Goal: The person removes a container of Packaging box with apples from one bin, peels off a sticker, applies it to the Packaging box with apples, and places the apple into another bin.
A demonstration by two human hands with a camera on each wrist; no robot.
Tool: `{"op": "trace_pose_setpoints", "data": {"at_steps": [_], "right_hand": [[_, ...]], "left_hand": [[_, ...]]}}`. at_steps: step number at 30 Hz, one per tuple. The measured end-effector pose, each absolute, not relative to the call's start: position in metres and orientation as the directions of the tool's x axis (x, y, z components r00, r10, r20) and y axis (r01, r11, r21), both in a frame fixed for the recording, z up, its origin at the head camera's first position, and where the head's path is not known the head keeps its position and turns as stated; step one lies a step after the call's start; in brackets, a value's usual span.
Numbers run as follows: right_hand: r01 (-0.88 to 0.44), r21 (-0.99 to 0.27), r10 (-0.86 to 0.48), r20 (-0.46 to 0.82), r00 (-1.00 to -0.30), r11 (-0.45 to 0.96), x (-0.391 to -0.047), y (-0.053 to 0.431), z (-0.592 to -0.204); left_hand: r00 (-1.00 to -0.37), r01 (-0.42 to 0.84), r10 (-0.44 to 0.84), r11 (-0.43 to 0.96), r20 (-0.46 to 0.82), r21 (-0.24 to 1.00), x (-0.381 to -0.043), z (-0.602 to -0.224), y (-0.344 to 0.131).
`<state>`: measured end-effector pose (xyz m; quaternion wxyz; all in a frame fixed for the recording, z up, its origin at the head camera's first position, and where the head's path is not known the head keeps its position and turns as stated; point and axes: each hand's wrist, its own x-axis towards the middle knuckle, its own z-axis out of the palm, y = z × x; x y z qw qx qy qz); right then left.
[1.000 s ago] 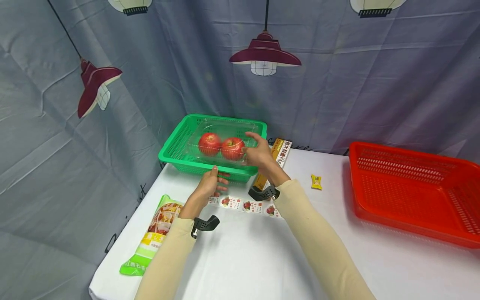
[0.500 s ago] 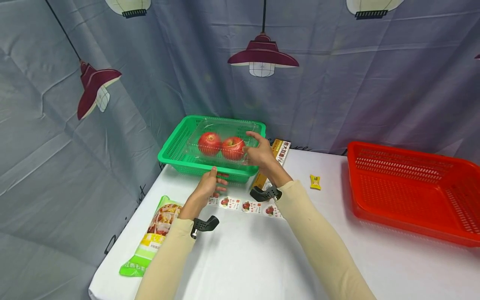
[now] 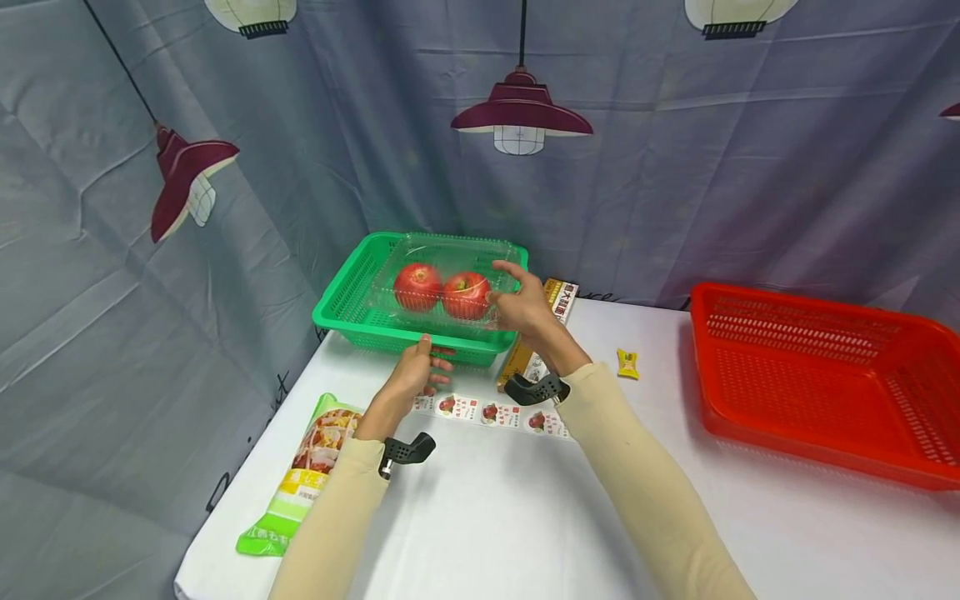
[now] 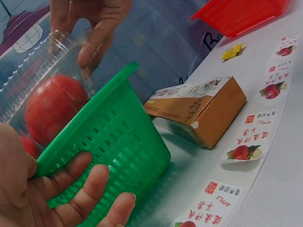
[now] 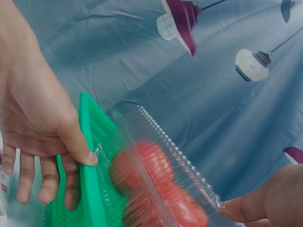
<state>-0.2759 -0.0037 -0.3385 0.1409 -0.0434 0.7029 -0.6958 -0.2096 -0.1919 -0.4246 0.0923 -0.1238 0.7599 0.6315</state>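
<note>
A clear plastic clamshell box (image 3: 442,250) with two red apples (image 3: 465,296) inside lies tilted in the green basket (image 3: 352,325), its near right part up at the rim. My right hand (image 3: 521,304) holds the right end of the box between thumb and fingers; in the right wrist view this hand (image 5: 274,198) reaches in from the right edge. My left hand (image 3: 414,371) grips the basket's near side. The left wrist view shows its fingers (image 4: 90,189) spread against the slotted outer wall, and the right wrist view shows the left thumb (image 5: 78,144) on the rim.
A strip of apple labels (image 3: 487,414) lies in front of the basket, and a pasta box (image 3: 536,342) beside it. A green snack bag (image 3: 311,475) lies front left. To the right are a small yellow packet (image 3: 627,364) and a large red basket (image 3: 817,383).
The head view has turned slightly right. Both hands keep their hold; the right hand and the clear box have edged slightly right against the green basket.
</note>
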Motion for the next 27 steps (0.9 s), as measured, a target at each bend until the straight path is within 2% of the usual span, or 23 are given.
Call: {"op": "trace_pose_setpoints", "data": {"at_steps": [27], "right_hand": [[0.07, -0.994, -0.284, -0.092, -0.954, 0.085, -0.264, 0.029, -0.331]], "left_hand": [[-0.961, -0.276, -0.059, 0.179, -0.27, 0.944, -0.207, -0.425, -0.191]]}}
